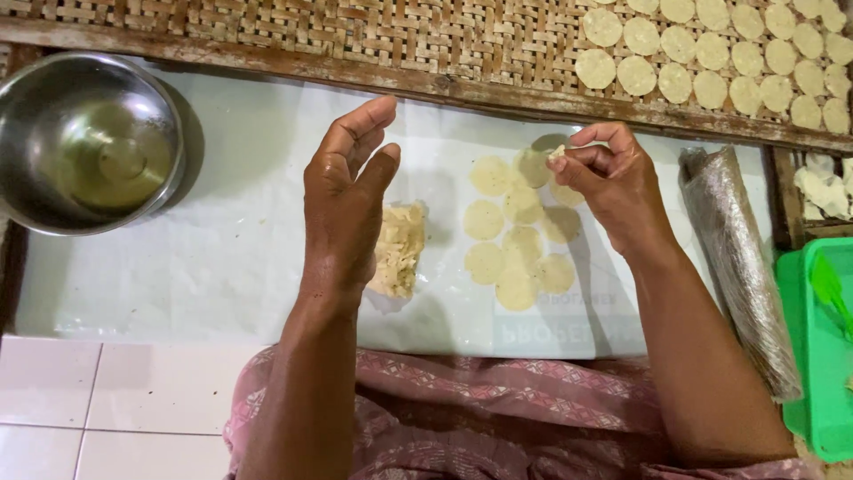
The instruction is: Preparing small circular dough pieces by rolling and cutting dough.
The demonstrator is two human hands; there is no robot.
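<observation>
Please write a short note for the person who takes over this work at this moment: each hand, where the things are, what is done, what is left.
Left hand: open, holds nothing, raised above the white sheet.
Right hand: fingertips pinch a small dough piece.
Dough lump: on the sheet, just right of the left hand.
Done: about ten flat discs lie on the sheet; many more dry on the woven tray.
Left: most of the lump is not yet shaped.
Nearby: metal bowl at far left, wrapped roller at right.

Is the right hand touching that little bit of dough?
Touching. The head view shows the right hand pinching the small dough piece between fingertips, above the flat dough rounds.
</observation>
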